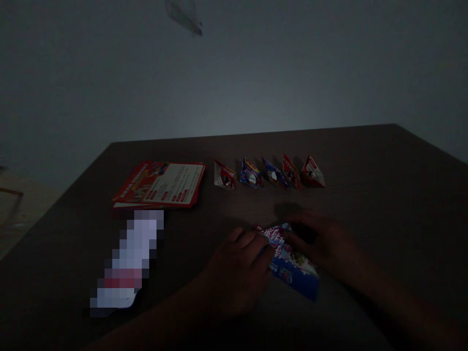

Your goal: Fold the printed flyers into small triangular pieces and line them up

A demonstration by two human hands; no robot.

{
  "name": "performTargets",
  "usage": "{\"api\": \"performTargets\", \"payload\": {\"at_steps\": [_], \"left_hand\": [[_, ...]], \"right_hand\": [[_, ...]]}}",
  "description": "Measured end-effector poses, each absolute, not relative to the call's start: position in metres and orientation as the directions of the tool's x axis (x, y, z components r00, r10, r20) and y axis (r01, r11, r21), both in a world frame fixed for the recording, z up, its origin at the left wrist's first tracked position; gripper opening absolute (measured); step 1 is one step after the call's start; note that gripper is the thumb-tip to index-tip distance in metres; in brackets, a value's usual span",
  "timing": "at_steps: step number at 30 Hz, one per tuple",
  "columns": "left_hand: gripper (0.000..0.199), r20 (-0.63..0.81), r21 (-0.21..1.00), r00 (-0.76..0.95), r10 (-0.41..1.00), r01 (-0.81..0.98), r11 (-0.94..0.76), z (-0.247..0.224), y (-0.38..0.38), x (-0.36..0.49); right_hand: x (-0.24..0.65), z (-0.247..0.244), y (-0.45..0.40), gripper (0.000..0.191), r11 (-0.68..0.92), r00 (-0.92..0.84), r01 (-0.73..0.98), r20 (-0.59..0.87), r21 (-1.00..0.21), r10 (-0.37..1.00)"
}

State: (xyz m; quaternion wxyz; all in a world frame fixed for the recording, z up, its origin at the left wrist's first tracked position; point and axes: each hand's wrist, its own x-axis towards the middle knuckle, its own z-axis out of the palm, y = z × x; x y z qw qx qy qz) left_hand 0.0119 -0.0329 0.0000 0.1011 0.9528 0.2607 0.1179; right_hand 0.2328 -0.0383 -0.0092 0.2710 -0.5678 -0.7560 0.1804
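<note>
A blue printed sheet (296, 278) with white lettering lies at the lower middle of the dark table, its upper part folded over. My left hand (243, 263) rests on its left edge with the fingers curled over the paper. On the right side, my right hand (327, 243) pinches the sheet's upper right edge between thumb and fingers. Behind the hands stands a row of several small folded paper pieces, among them a red and white one (225, 176) at the left end and another (313, 172) at the right end.
A stack of red and white printed sheets (171, 183) lies at the left of the table (351, 141). Nearer me is a pixelated, pale elongated object (127, 263). A pale wall stands behind the table.
</note>
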Motion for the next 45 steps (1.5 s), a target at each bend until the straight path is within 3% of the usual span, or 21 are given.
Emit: {"api": "performTargets", "payload": {"at_steps": [14, 24, 36, 45], "left_hand": [[0.030, 0.137, 0.259, 0.751, 0.646, 0.603, -0.755, 0.003, -0.030, 0.010], [0.030, 0.123, 0.247, 0.739, 0.662, 0.623, -0.742, 0.003, -0.030, 0.011], [0.036, 0.067, 0.227, 0.700, 0.711, 0.683, -0.694, 0.007, -0.033, 0.009], [0.038, 0.108, 0.279, 0.714, 0.692, 0.646, -0.710, 0.005, -0.035, 0.007]], "right_hand": [[0.230, -0.002, -0.041, 0.006, 0.420, -0.383, 0.802, 0.173, -0.425, 0.907], [0.222, 0.001, -0.045, 0.020, 0.552, -0.512, 0.702, 0.219, -0.451, 0.830], [0.216, 0.009, -0.049, 0.022, 0.537, -0.547, 0.707, 0.127, -0.460, 0.828], [0.218, 0.006, -0.048, 0.023, 0.533, -0.550, 0.690, 0.124, -0.490, 0.826]]}}
